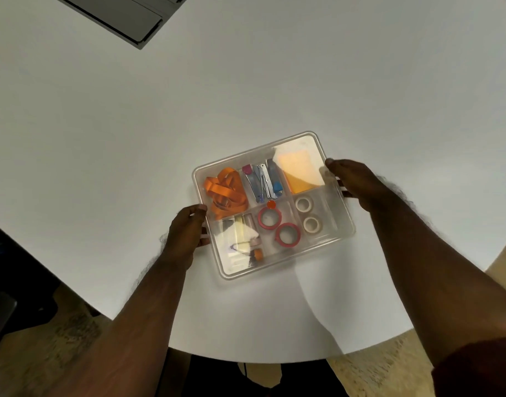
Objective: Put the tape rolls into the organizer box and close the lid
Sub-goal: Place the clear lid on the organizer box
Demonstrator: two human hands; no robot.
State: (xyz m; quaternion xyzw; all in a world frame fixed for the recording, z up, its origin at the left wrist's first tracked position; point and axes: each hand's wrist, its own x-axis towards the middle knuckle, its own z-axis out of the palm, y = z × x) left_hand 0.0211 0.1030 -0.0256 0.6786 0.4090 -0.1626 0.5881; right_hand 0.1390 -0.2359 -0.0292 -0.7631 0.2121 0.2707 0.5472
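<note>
A clear plastic organizer box (343,219) sits on the white table, with its translucent lid lying flat on top. Through the lid I see two red tape rolls (288,234) in a middle compartment and two white tape rolls (312,224) in the compartment to their right. My left hand (186,233) grips the box's left edge. On the opposite side, my right hand (358,181) holds the right edge. Both hands have fingers curled over the rim.
Other compartments hold orange bands (224,190), small staplers (263,181), orange sticky notes (300,171) and small clips and notes (240,239). A grey object (125,18) lies at the far left of the round white table (246,96). Floor shows below the table's near edge.
</note>
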